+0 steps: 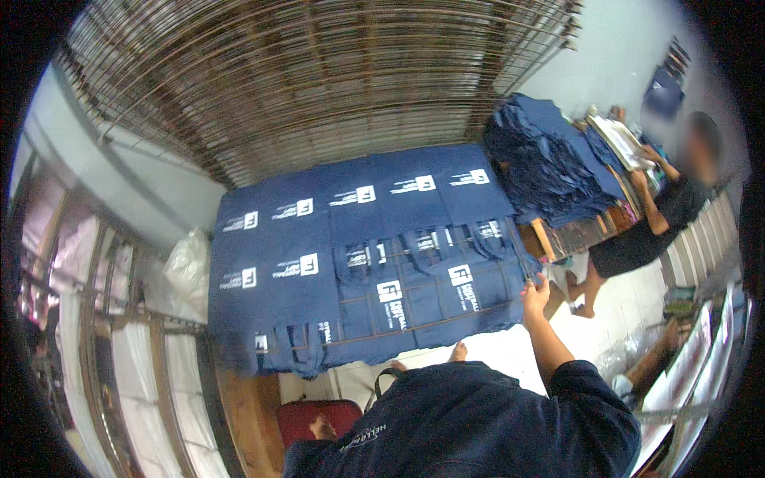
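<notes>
Right hand (535,291): extended forward from a dark sleeve (586,382), at the right edge of the spread of navy bags (358,247). The fingers (532,280) are curled and meet the edge of the nearest bag (478,291); they appear pinched on the fabric, though how tightly cannot be told at this size.

Left hand: not visible; hidden below the person's dark top (462,422).

Bags: laid flat in overlapping rows on a wire rack (319,72) surface, each with a white printed patch. The back rows lie smooth, side by side. The front rows show handles (355,267) lying over the cloth. The bag under the right hand is the rightmost of the front rows, its edge at the rack's right side.

Surroundings: a heap of navy bags (550,159) sits on a table just beyond the right end of the spread. A second person (661,215) stands beside that heap, hands on light-coloured material. A clear plastic bundle (187,267) lies left of the spread. A red stool (315,418) is below, near the person's bare feet (457,350).
</notes>
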Demonstrator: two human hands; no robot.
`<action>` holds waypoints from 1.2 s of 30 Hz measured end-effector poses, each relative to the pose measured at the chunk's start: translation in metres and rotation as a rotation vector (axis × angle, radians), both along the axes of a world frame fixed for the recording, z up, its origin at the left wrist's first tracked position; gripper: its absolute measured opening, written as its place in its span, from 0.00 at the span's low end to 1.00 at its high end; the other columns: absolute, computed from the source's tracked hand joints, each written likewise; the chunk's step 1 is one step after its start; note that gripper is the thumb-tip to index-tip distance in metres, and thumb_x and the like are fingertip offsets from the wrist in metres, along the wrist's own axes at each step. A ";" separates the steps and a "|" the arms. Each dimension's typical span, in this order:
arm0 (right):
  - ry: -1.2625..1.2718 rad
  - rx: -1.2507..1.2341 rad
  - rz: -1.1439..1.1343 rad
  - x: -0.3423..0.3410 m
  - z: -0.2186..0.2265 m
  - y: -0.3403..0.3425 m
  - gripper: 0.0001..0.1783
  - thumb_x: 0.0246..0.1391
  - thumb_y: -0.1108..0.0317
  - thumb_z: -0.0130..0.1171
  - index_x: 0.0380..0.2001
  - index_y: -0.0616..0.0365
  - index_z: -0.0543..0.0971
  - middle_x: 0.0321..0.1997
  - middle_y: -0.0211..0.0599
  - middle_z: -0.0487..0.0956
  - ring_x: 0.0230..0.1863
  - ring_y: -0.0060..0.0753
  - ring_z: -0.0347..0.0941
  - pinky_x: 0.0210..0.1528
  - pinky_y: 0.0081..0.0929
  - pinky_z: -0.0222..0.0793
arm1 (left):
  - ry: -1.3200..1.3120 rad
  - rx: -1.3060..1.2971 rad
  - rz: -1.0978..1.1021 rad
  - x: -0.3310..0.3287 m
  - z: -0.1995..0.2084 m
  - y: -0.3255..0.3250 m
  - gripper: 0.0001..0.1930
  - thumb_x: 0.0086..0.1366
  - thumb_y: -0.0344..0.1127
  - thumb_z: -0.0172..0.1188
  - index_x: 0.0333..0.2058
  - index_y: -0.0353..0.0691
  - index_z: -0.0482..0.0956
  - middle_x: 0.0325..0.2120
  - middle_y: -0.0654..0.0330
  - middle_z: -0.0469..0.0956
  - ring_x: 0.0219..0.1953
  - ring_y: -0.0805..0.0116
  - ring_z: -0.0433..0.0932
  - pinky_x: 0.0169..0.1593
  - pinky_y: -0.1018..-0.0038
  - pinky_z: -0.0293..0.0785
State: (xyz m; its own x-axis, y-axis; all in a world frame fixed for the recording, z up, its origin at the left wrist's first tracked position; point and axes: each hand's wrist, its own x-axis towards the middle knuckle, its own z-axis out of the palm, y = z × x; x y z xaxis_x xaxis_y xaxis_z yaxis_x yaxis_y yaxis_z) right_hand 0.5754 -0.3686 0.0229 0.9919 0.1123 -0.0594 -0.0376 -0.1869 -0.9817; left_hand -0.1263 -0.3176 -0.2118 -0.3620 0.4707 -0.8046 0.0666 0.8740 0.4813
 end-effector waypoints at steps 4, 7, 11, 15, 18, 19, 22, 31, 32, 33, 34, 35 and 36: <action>-0.306 -0.378 -0.185 0.035 -0.033 -0.067 0.21 0.45 0.73 0.56 0.45 0.62 0.69 0.30 0.41 0.75 0.29 0.35 0.73 0.33 0.30 0.70 | -0.205 -0.105 -0.135 0.042 -0.019 0.008 0.22 0.55 0.36 0.54 0.45 0.27 0.67 0.43 0.44 0.72 0.43 0.51 0.72 0.47 0.64 0.67; -0.319 -0.573 -0.234 0.061 -0.046 -0.105 0.21 0.42 0.68 0.55 0.44 0.59 0.71 0.33 0.50 0.76 0.37 0.47 0.73 0.45 0.33 0.67 | -0.213 -0.050 -0.143 0.070 -0.026 0.013 0.21 0.55 0.36 0.54 0.45 0.27 0.67 0.42 0.45 0.73 0.42 0.51 0.73 0.46 0.64 0.68; -0.135 -0.720 -0.246 0.090 -0.039 -0.148 0.23 0.41 0.66 0.55 0.45 0.56 0.70 0.38 0.53 0.76 0.42 0.49 0.73 0.46 0.36 0.67 | -0.184 0.013 -0.168 0.112 -0.032 0.011 0.20 0.56 0.36 0.53 0.44 0.28 0.68 0.41 0.46 0.73 0.40 0.52 0.73 0.44 0.63 0.69; 0.062 -0.769 -0.063 0.133 -0.050 -0.174 0.34 0.43 0.63 0.57 0.55 0.60 0.63 0.48 0.57 0.72 0.51 0.52 0.69 0.53 0.37 0.64 | -0.150 0.041 -0.204 0.163 -0.033 -0.003 0.19 0.57 0.37 0.52 0.43 0.28 0.68 0.40 0.47 0.74 0.39 0.53 0.74 0.43 0.63 0.70; 0.083 -0.775 -0.005 0.164 -0.055 -0.170 0.36 0.41 0.61 0.59 0.55 0.60 0.63 0.47 0.57 0.72 0.50 0.51 0.70 0.52 0.37 0.65 | -0.135 0.031 -0.260 0.205 -0.034 -0.020 0.18 0.57 0.37 0.51 0.43 0.28 0.68 0.40 0.48 0.74 0.38 0.54 0.75 0.42 0.63 0.70; 0.098 -0.784 0.016 0.170 -0.061 -0.174 0.36 0.41 0.61 0.59 0.55 0.60 0.63 0.47 0.58 0.73 0.50 0.50 0.70 0.52 0.37 0.65 | -0.135 0.021 -0.283 0.217 -0.033 -0.026 0.18 0.58 0.37 0.51 0.42 0.28 0.68 0.40 0.48 0.75 0.38 0.54 0.75 0.41 0.63 0.71; 0.173 -0.824 0.241 0.199 -0.089 -0.184 0.36 0.40 0.56 0.59 0.55 0.55 0.65 0.48 0.56 0.72 0.51 0.50 0.69 0.54 0.38 0.64 | -0.144 0.022 -0.342 0.253 -0.031 -0.039 0.18 0.58 0.37 0.51 0.42 0.29 0.69 0.39 0.49 0.75 0.37 0.54 0.75 0.40 0.62 0.71; 0.107 -0.994 0.723 0.259 -0.203 -0.253 0.36 0.43 0.41 0.52 0.48 0.58 0.70 0.49 0.56 0.70 0.51 0.52 0.67 0.54 0.38 0.62 | -0.181 0.092 -0.414 0.305 -0.012 -0.060 0.16 0.60 0.38 0.49 0.40 0.29 0.69 0.37 0.51 0.76 0.33 0.56 0.77 0.37 0.62 0.74; 0.050 -1.001 0.655 0.261 -0.218 -0.255 0.31 0.40 0.44 0.54 0.42 0.59 0.74 0.43 0.55 0.74 0.47 0.52 0.70 0.50 0.38 0.64 | -0.188 0.104 -0.412 0.307 -0.009 -0.064 0.16 0.60 0.38 0.49 0.40 0.29 0.69 0.37 0.52 0.76 0.33 0.56 0.77 0.37 0.62 0.74; -0.005 -1.006 0.586 0.259 -0.226 -0.254 0.28 0.38 0.48 0.57 0.35 0.61 0.79 0.38 0.54 0.77 0.43 0.51 0.73 0.47 0.37 0.67 | -0.191 0.113 -0.411 0.305 -0.008 -0.069 0.16 0.60 0.38 0.48 0.40 0.29 0.69 0.36 0.52 0.77 0.33 0.57 0.77 0.36 0.61 0.74; 0.130 -1.001 0.596 0.259 -0.217 -0.254 0.28 0.39 0.50 0.55 0.39 0.62 0.77 0.41 0.53 0.76 0.45 0.51 0.72 0.48 0.37 0.66 | -0.210 0.127 -0.419 0.308 -0.010 -0.067 0.16 0.61 0.38 0.48 0.40 0.29 0.70 0.36 0.52 0.77 0.32 0.57 0.77 0.36 0.61 0.74; 0.123 -1.017 0.614 0.254 -0.210 -0.251 0.28 0.39 0.50 0.55 0.40 0.61 0.76 0.42 0.54 0.76 0.46 0.51 0.72 0.49 0.37 0.66 | -0.150 0.115 -0.474 0.305 -0.008 -0.069 0.16 0.61 0.38 0.49 0.40 0.30 0.70 0.36 0.52 0.77 0.33 0.57 0.77 0.36 0.62 0.74; 0.103 -1.041 0.628 0.253 -0.202 -0.250 0.28 0.40 0.50 0.54 0.41 0.60 0.76 0.43 0.54 0.75 0.47 0.51 0.71 0.49 0.37 0.66 | -0.097 0.114 -0.554 0.304 -0.010 -0.073 0.16 0.60 0.39 0.49 0.40 0.31 0.70 0.36 0.53 0.77 0.33 0.57 0.77 0.36 0.63 0.74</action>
State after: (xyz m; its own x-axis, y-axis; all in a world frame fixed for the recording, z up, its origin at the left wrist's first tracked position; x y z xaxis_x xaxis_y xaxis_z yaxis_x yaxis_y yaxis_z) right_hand 0.8288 -0.6182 -0.1790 0.7675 0.4228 -0.4819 0.2739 -0.8959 -0.3498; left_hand 0.1782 -0.3911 -0.2221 0.0365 0.6548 -0.7549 0.4504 0.6636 0.5973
